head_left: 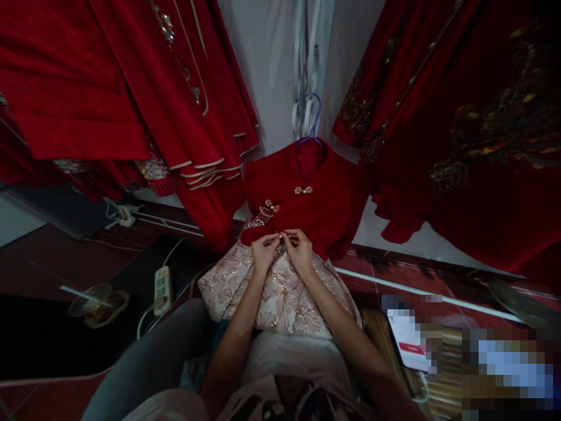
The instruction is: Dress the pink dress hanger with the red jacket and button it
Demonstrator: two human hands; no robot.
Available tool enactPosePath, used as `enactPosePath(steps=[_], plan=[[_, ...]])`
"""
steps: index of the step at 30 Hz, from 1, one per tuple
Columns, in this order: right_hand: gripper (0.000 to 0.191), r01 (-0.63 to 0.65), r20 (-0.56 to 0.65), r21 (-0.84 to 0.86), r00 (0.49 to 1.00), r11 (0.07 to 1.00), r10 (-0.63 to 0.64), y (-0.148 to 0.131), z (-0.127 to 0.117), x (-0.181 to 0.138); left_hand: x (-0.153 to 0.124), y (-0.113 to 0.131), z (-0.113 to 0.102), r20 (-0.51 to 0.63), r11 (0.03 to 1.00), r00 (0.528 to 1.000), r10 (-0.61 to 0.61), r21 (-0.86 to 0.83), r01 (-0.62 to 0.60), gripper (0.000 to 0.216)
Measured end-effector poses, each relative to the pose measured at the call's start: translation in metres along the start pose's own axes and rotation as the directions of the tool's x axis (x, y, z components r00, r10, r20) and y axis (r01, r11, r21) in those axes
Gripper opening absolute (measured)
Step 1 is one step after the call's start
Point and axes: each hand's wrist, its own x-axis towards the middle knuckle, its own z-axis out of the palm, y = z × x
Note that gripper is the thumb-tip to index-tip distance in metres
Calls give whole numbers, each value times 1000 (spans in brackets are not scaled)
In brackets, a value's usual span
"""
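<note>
A short red jacket point(324, 213) with pearl-like flower fasteners hangs on a purple hanger point(314, 120) in front of me. Below it spreads a pale pink brocade skirt point(239, 275) with gold thread, reaching to my lap. My left hand point(264, 250) is closed in a pinch at the jacket's lower front. Opposite it, fingertips almost touching, my right hand point(299, 248) pinches the same spot. Something small and pale shows between the fingertips, too tiny to make out. A beaded tassel ornament point(264, 213) lies on the jacket, up and left of my hands.
Red garments point(175, 88) hang at the left, and embroidered red ones point(460, 146) at the right. A power strip point(163, 290) and an open plastic food container point(105, 307) rest on a dark surface at the left. A phone point(407, 339) with a cable lies at the right.
</note>
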Motion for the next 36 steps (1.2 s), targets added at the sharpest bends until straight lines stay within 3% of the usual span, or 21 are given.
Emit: enactPosePath(steps=[4,7,10,12,14,19,24,30,36], plan=[[19,97,-16,-33,995,995,-97,1,1,1,1,1,2,-2,996,999,51,69,-51,19],[12,163,-187,-75,967,984,-174,0,0,1,0,5,1,-110,989,989,97,123,-83,16],[7,239,-370,-131,889,962,-271,-2,-4,-1,0,13,-4,-306,976,935,178,172,-130,15],[11,288,-404,-141,857,947,-320,-3,-5,-3,-1,20,-7,-401,969,888,225,186,-161,14],[13,317,-384,-136,857,939,-345,-3,-3,-6,-2,25,-8,-422,962,869,260,190,-196,12],[15,330,-260,-120,900,936,-350,1,1,-11,-2,18,-3,-231,949,936,266,235,-212,13],[19,199,-209,-92,954,976,-215,2,-1,-9,-1,1,3,-67,956,979,191,240,-170,24],[16,59,-167,-244,981,968,-101,5,0,-6,-5,5,4,-49,961,981,186,217,-171,17],[21,81,-44,-217,995,973,-93,6,2,-5,-8,5,5,14,974,994,109,200,-110,21]])
